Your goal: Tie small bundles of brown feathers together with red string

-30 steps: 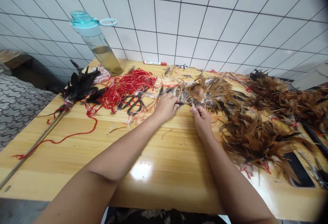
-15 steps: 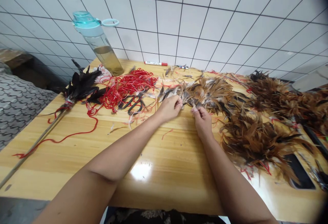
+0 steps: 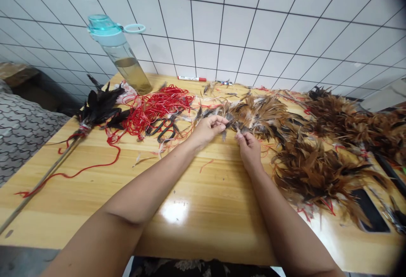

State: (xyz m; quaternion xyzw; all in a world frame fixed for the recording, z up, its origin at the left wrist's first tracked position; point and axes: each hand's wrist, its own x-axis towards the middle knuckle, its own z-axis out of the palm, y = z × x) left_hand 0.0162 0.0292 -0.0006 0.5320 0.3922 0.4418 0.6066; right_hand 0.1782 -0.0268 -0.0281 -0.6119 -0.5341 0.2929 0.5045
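While red thread (image 3: 158,107) and black scissors (image 3: 161,132) are lying left of the fingers, the left hand (image 3: 207,130) pinches almost closed on a thin tuft of brown feathers (image 3: 231,121), the right hand (image 3: 249,150) pinches this same tuft from its right side, and a bigger heap of brown feathers (image 3: 317,171) lies right of the fingers.

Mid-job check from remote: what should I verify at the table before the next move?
1. Left hand pinching brown feathers: ok.
2. Right hand pinching feathers beside the left hand: ok.
3. Firmness of both grips: cannot tell.
4. Black-handled scissors lying on the table, out of both hands, left of them: ok.
5. Red cord in a loose tangle: not ok.
6. Water bottle standing behind the cord, away from the hands: ok.
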